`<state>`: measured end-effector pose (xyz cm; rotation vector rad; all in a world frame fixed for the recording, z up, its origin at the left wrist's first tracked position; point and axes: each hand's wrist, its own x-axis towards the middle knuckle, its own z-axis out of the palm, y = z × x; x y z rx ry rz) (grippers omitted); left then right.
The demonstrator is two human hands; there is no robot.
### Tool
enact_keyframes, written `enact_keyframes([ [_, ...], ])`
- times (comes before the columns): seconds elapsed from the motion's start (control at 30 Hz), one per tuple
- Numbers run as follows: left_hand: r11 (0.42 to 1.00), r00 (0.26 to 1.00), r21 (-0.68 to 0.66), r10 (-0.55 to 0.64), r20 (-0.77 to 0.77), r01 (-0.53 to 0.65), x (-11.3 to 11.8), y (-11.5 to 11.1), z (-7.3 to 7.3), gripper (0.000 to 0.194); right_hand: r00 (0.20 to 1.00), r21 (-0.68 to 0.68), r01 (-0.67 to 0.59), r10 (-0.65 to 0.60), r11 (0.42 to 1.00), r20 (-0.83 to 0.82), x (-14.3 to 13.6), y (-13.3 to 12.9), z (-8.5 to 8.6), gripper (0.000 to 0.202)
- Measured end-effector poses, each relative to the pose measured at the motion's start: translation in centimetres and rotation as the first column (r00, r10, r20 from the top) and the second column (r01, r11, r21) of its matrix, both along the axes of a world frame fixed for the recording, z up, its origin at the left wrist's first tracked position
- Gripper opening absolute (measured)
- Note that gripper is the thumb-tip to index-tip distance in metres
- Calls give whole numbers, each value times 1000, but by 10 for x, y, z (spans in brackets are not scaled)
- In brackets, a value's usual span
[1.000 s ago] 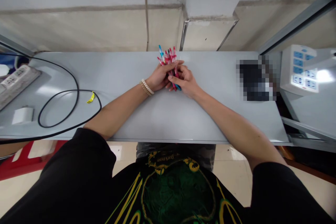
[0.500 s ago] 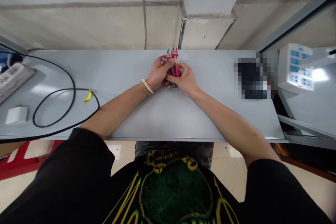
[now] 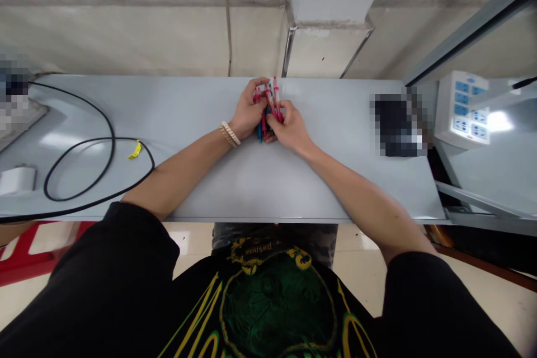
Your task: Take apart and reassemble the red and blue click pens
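Observation:
Several slim pens (image 3: 276,92), pink-red and blue with clear parts, are bunched between my hands above the far middle of the grey table (image 3: 251,190). My left hand (image 3: 248,109) is closed round the left part of the bunch, where a blue pen (image 3: 259,133) points down toward me. My right hand (image 3: 289,126) is closed on the pink pens at the right, thumb across their lower ends. The pens' upper ends stick out toward the wall. Fingers hide much of the bunch, so I cannot tell exactly which pens each hand holds.
At the left a black cable (image 3: 109,165) lies looped, with a yellow tag (image 3: 135,150) on it. Beside it is a white plug adapter (image 3: 17,180). A blurred dark object (image 3: 396,126) lies at the right, near a white power strip (image 3: 464,109). The wall (image 3: 168,39) stands behind.
The bunch has parted somewhat: my left hand has shifted slightly left with some pens, while pink ones stay in my right hand. The blue pen's lower end now shows farther left.

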<state>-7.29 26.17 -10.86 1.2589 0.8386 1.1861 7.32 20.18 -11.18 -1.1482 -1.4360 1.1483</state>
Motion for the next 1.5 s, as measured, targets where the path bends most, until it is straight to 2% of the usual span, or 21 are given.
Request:
enact_keyframes([
  [0.07, 999, 1000, 32, 11, -28, -10, -1, 1, 1, 36, 999, -62, 49, -47, 997, 28, -2, -3, 4, 47],
  [0.13, 997, 998, 75, 21, -55, -17, -2, 3, -2, 34, 997, -103, 70, -67, 992, 33, -3, -6, 11, 43],
  [0.27, 983, 983, 180, 71, -167, -40, -5, 10, -12, 41, 986, -149, 117, -97, 982, 135, -2, -13, 32, 31],
  [0.43, 934, 930, 356, 143, -338, -15, -8, 15, -20, 52, 933, -99, 203, -161, 974, 322, 3, -20, 47, 17],
  [0.67, 883, 848, 464, 191, -495, 71, -13, 18, -27, 48, 915, -66, 189, -152, 980, 373, 7, -17, 40, 21],
  [0.8, 867, 816, 483, 190, -546, 121, -16, 24, -36, 49, 870, 42, 192, -190, 981, 455, 11, -11, 30, 19],
  [0.97, 853, 790, 507, 224, -570, 124, -19, 30, -44, 58, 791, 151, 195, -246, 969, 560, 15, -6, 21, 18],
  [1.13, 870, 747, 483, 255, -614, 101, -17, 26, -43, 75, 771, 135, 198, -239, 971, 591, 13, -7, 22, 20],
  [1.2, 864, 753, 495, 267, -601, 88, -16, 24, -42, 74, 761, 126, 198, -234, 972, 605, 11, -8, 23, 21],
  [1.37, 848, 801, 523, 255, -542, 84, -18, 24, -44, 58, 765, 129, 232, -263, 964, 588, 8, -5, 23, 16],
  [1.5, 841, 834, 538, 263, -486, 49, -18, 28, -53, 61, 781, 104, 230, -248, 968, 573, 8, -2, 23, 18],
])
